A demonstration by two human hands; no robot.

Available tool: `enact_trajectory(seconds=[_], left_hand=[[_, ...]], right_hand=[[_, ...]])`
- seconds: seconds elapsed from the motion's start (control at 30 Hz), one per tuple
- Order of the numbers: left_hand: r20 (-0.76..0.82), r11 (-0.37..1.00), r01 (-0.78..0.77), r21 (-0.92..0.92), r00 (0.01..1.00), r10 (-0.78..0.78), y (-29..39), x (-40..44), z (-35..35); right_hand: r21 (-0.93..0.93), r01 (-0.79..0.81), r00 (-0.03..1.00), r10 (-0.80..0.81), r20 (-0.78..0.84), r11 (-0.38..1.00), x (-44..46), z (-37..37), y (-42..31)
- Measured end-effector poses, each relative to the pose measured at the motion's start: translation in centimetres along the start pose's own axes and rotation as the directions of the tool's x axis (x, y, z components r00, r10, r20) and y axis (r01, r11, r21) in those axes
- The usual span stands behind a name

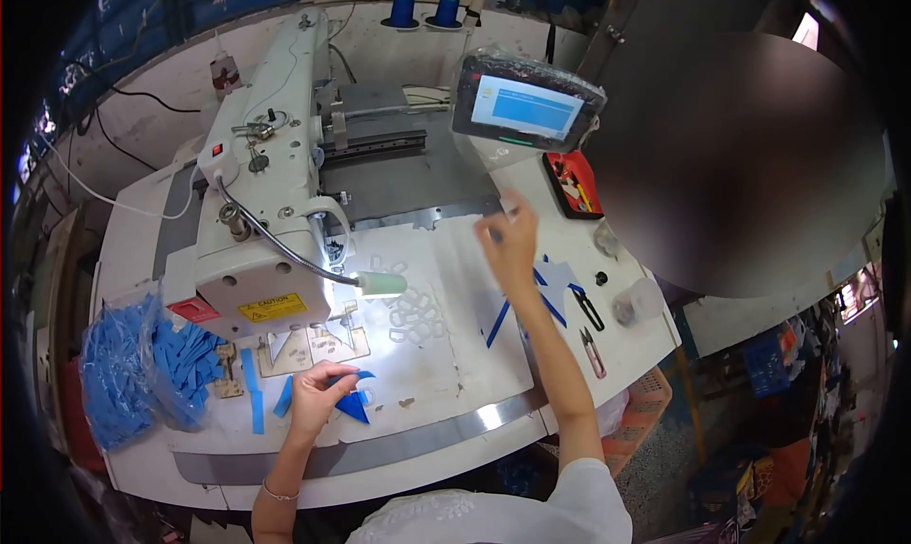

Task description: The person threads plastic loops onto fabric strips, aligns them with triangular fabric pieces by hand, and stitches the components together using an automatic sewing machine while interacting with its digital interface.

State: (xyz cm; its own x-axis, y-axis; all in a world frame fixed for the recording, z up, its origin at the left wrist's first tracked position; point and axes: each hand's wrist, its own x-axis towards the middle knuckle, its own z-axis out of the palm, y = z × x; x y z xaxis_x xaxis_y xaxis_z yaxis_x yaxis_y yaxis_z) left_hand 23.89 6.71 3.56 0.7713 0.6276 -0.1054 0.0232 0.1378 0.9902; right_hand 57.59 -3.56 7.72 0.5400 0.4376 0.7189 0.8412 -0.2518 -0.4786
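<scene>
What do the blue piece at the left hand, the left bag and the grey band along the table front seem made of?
Blue piece: perhaps smooth fabric or ribbon; flat, with sharp corners.
Bag: probably glossy clear plastic; creased, transparent.
Grey band: possibly polished metal; it shows bright glare.

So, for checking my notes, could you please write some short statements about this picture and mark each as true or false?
1. Blue material is at the fingers of the left hand. True.
2. The right hand grips the small snips. False: the snips lie on the table, apart from that hand.
3. Two blue thread spools stand at the back. True.
4. The screen is dark. False: it is lit, mostly blue and white.
5. The plastic bag at the left of the picture holds blue pieces. True.
</scene>
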Motion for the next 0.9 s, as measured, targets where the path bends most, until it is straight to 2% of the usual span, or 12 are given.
enact_trajectory(seconds=[0.03,0.1,0.2,0.3,0.5,0.6,0.8,0.9], left_hand=[[-0.003,1.000,0.016,-0.006,1.000,-0.016,-0.1,-0.1,0.0],[-0.002,0.999,0.034,-0.018,0.999,-0.034,-0.2,0.0,0.0],[-0.002,0.999,-0.032,-0.004,0.999,0.032,-0.7,0.1,0.1],[0.007,0.998,-0.067,0.002,0.998,0.067,-0.6,0.1,0.1],[-0.021,1.000,0.011,-0.014,1.000,-0.011,-0.4,0.1,-0.1],[-0.008,1.000,-0.008,-0.023,1.000,0.008,-0.1,0.2,0.2],[-0.017,1.000,-0.005,0.000,1.000,0.005,-0.2,0.5,0.6],[-0.058,0.990,0.116,-0.073,0.991,-0.121,0.0,0.7,1.0]], right_hand=[[-0.073,0.033,0.996,-0.039,-0.084,0.997,1.1,-0.4,0.7],[-0.171,-0.014,0.984,-0.017,-0.179,0.985,4.0,-0.9,3.4],[-0.232,0.005,0.979,-0.052,-0.195,0.973,6.6,-1.2,6.5],[-0.240,-0.014,0.984,-0.028,-0.174,0.971,7.7,-0.8,7.7],[-0.254,0.061,0.987,-0.097,-0.128,0.965,6.3,-0.6,8.0],[-0.268,0.045,0.981,-0.093,-0.169,0.962,6.4,-0.4,8.8],[-0.301,0.071,0.993,-0.097,-0.073,0.951,6.9,-1.6,8.8],[-0.182,0.027,0.996,-0.042,-0.078,0.983,4.8,-1.6,6.2]])
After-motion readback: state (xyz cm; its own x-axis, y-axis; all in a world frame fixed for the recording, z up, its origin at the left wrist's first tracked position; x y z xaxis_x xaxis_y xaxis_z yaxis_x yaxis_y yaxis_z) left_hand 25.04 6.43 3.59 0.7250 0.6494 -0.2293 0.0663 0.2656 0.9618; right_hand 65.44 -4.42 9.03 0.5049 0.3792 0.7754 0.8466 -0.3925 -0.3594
